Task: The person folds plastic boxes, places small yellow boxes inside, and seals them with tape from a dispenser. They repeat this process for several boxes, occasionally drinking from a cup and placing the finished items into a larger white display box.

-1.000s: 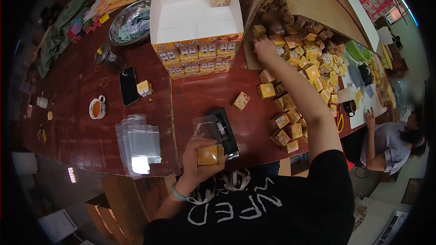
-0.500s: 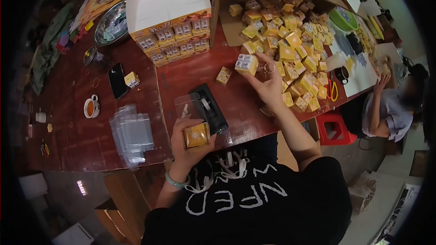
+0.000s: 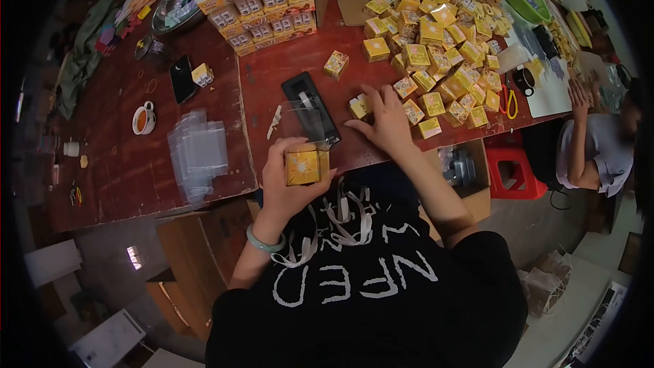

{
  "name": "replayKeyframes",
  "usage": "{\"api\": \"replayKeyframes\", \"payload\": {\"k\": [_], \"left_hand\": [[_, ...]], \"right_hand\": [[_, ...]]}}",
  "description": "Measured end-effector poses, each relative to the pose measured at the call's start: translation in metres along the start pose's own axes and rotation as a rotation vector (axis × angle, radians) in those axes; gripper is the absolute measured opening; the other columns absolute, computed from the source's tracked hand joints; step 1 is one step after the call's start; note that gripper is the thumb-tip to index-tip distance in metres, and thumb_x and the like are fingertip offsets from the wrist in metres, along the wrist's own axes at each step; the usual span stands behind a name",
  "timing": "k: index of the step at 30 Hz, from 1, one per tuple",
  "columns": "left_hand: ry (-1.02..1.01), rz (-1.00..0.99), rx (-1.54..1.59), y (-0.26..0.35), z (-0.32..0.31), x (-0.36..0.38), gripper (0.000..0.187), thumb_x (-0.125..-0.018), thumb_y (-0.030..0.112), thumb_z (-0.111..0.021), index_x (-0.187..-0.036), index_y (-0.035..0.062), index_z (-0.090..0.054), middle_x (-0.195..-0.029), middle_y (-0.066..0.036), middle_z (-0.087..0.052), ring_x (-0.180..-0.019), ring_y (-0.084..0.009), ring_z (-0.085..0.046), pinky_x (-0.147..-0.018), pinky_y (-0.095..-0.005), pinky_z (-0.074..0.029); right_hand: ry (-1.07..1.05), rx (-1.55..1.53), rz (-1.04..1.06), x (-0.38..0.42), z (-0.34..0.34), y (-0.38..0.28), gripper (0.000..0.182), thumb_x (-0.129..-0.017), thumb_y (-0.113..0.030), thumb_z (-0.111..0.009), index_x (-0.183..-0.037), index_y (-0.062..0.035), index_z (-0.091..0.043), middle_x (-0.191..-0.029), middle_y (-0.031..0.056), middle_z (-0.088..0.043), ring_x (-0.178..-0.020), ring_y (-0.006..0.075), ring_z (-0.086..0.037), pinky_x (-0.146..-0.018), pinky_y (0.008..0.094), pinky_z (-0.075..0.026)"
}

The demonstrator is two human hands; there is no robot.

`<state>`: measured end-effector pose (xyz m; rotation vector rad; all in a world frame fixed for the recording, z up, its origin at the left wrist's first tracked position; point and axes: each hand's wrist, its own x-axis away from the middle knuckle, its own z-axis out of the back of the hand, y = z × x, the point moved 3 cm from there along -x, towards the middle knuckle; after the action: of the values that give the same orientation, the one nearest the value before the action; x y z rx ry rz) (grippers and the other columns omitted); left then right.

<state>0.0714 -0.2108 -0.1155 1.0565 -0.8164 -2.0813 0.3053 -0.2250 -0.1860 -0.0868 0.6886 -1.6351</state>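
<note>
My left hand (image 3: 285, 177) is wrapped round a yellow box (image 3: 303, 165) with a sunburst on its face, held above the table's front edge. A clear plastic sleeve (image 3: 300, 121) stands up from that box's far end. My right hand (image 3: 388, 126) is low over the table, thumb and forefinger on either side of a small yellow-and-white box (image 3: 359, 107). Between the hands lies a black tape dispenser (image 3: 310, 105). A single small box (image 3: 336, 65) sits farther back.
A heap of small yellow boxes (image 3: 430, 31) covers the right back. Display cartons (image 3: 272, 17) stand at the back. Clear sleeves (image 3: 197, 153), a phone (image 3: 182, 80) and a cup (image 3: 144, 119) lie left. Yellow-handled scissors (image 3: 511, 103) and a co-worker (image 3: 593, 150) are at right.
My right hand has come down toward the table with the small box, closer to the tape dispenser. My left hand still holds the yellow box. The camera view has tilted downward.
</note>
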Motion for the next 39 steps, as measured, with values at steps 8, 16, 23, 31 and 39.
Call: {"api": "replayKeyframes", "payload": {"k": [8,16,23,31,39], "left_hand": [[-0.013,0.099,0.174,-0.028,-0.017,-0.003,0.079,-0.067,0.014,-0.091,-0.128,0.0023,-0.041,-0.103,-0.011,-0.063,-0.096,-0.0200,-0.065,-0.085,-0.0323,-0.054],[-0.002,0.179,0.077,-0.022,-0.031,-0.024,0.079,-0.067,0.013,-0.090,-0.128,0.0011,-0.040,-0.101,-0.013,-0.065,-0.096,-0.0234,-0.067,-0.086,-0.0357,-0.055],[0.149,0.110,0.282,-0.023,-0.039,-0.033,0.086,-0.064,0.011,-0.090,-0.130,0.0013,-0.035,-0.114,-0.019,-0.059,-0.105,-0.0271,-0.065,-0.089,-0.0346,-0.054],[0.352,-0.412,0.044,-0.004,-0.028,-0.050,0.086,-0.062,0.007,-0.090,-0.128,0.0081,-0.034,-0.118,-0.017,-0.051,-0.099,-0.0267,-0.061,-0.080,-0.0328,-0.054],[0.252,-0.342,0.127,-0.010,-0.038,-0.039,0.074,-0.063,0.008,-0.091,-0.114,0.0118,-0.037,-0.123,-0.021,-0.046,-0.103,-0.0269,-0.060,-0.077,-0.0360,-0.055]], "right_hand": [[-0.480,-0.289,0.298,-0.039,0.000,0.034,0.058,-0.069,-0.012,-0.082,-0.124,-0.0079,-0.062,-0.117,0.0132,-0.061,-0.111,0.0335,-0.060,-0.093,0.0416,-0.050],[0.149,-0.897,0.135,-0.043,0.080,-0.066,0.057,-0.073,-0.003,-0.083,-0.126,-0.0025,-0.064,-0.113,0.0107,-0.067,-0.107,0.0222,-0.064,-0.095,0.0333,-0.049],[-0.196,-0.708,0.250,-0.045,0.080,-0.091,0.053,-0.067,-0.012,-0.088,-0.116,-0.0081,-0.069,-0.113,0.0094,-0.066,-0.115,0.0289,-0.058,-0.100,0.0397,-0.044],[-0.253,-1.535,-0.287,-0.033,0.051,-0.065,0.072,-0.084,-0.017,-0.079,-0.144,-0.0051,-0.040,-0.144,0.0142,-0.044,-0.135,0.0236,-0.041,-0.110,0.0389,-0.038],[-0.285,-1.416,-0.130,-0.032,0.047,-0.083,0.028,-0.093,0.003,-0.053,-0.119,0.0058,-0.065,-0.125,0.0199,-0.065,-0.119,0.0255,-0.061,-0.102,0.0373,-0.048]]}}
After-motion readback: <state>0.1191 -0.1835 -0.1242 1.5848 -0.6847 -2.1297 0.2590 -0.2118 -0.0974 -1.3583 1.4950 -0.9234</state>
